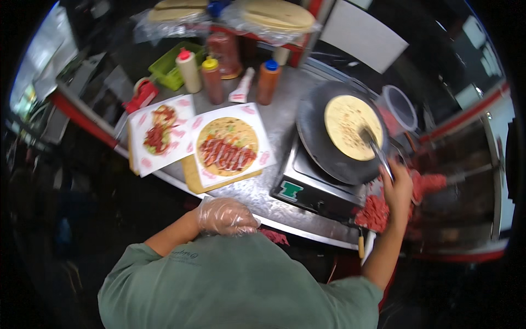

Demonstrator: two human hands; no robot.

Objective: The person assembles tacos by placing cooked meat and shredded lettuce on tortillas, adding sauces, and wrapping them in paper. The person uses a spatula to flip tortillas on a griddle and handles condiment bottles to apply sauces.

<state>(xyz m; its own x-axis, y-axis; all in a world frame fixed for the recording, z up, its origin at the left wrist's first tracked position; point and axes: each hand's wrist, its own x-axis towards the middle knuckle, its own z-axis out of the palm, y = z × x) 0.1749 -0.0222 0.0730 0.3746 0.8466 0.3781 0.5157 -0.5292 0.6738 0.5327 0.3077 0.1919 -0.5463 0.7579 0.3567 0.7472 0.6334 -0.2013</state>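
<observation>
1. The landmark is the black pan [323,153], set on a metal stove [307,186].
2. A pale flatbread [342,118] with brown spots lies inside the pan.
3. The right hand [398,183], at the pan's near right edge, is closed around the handle of a metal utensil [379,153], whose blurred head meets the flatbread.
4. The left hand [226,216], in a clear plastic glove, is curled near the shirt [219,279], well to the pan's near left; whether it grips anything cannot be told. The hands are well apart.
5. Left of the pan, a topped flatbread [229,148] lies on white paper [259,122] with repeated pinkish-red printing, too small to make out.
6. Below the pan, the stove's front bears a green sticker [290,190] with a pale mark; the shirt has small dark lettering, partly blurred.
7. Beyond the pan's left side stands an orange bottle [268,85] with a blue cap.
</observation>
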